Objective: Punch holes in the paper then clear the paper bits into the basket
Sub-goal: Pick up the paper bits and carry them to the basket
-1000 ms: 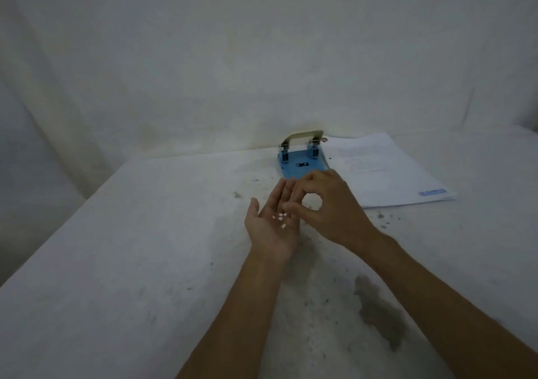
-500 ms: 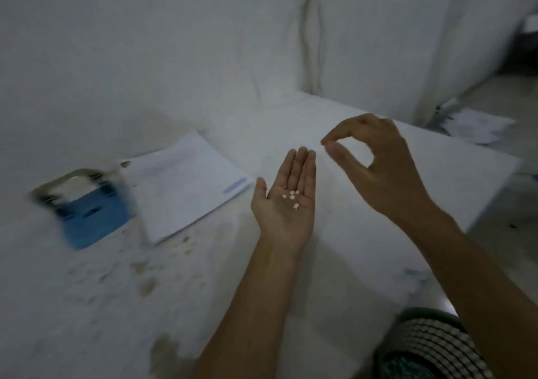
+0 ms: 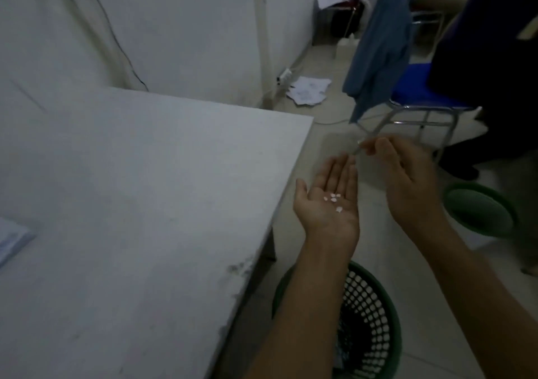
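My left hand (image 3: 329,207) lies palm up just past the table's right edge, with several small white paper bits (image 3: 334,199) resting on the palm. My right hand (image 3: 407,186) hovers beside it to the right, blurred, thumb and forefinger pinched together; I see nothing between them. A green mesh basket (image 3: 390,329) stands on the floor below my left forearm, which hides part of it. A corner of the white paper stack (image 3: 11,239) shows at the table's left edge. The hole punch is out of view.
The white table (image 3: 145,204) fills the left half. A second green basket (image 3: 480,212) sits on the floor to the right. Behind it are a metal chair with a blue seat (image 3: 422,90), a hanging blue cloth (image 3: 378,46), a person in dark clothes (image 3: 495,73) and loose papers on the floor (image 3: 308,90).
The view has swung right, away from the punch and paper. Both hands moved off the table, out over the floor above the basket, with the bits still on my left palm.
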